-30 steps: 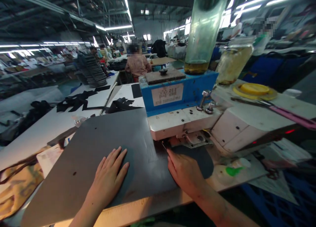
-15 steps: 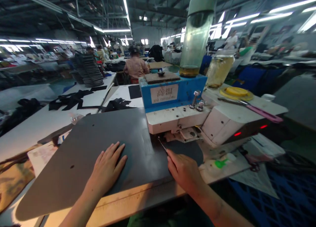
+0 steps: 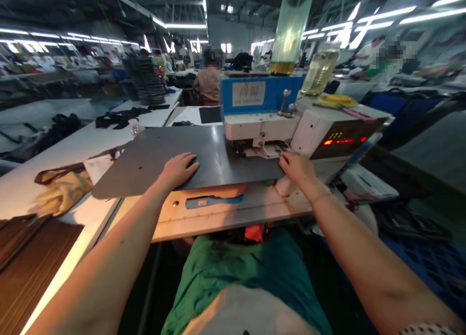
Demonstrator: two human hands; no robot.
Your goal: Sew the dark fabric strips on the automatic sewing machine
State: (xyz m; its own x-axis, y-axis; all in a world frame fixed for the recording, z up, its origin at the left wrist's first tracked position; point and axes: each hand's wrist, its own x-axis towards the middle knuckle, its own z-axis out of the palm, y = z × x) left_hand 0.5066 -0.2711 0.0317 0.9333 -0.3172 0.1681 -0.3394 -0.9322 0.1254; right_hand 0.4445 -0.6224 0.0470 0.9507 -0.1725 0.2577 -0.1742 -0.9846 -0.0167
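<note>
Resting palm-down, left hand (image 3: 178, 171) is open, fingers slightly fanned on the grey sheet (image 3: 153, 153), near its front edge; nothing gripped. Right hand (image 3: 299, 169) is part-closed, fingers curled, tips at the sheet's right end beside the white foot assembly (image 3: 268, 151) under the machine head (image 3: 255, 126). Can't tell if it pinches anything thin.

Sheet lies flat, reaching under the head, its front edge set back from the worktop's (image 3: 269, 209) front edge. Blue tool (image 3: 213, 202) lies in that strip, a printed scale in front of it. Display (image 3: 344, 139) on the machine is lit.

My read on doing this well: left palm light and level, no push that skews the sheet; right fingertips just outside the moving parts, wrist low, small moves only. Check finger clearance before anything cycles.

Containers: tall clear bottle (image 3: 291, 34) at the top of the blue block (image 3: 278, 94), amber liquid in its bottom part only. Clear jar (image 3: 321, 68) just right of it, pale yellow liquid inside; can't make out what else. Yellow lid-like disc (image 3: 337, 100) on the machine top, pink-handled tool (image 3: 358, 114) beside it. Small clear container (image 3: 136, 127) by the sheet's far left corner, contents unreadable.
</note>
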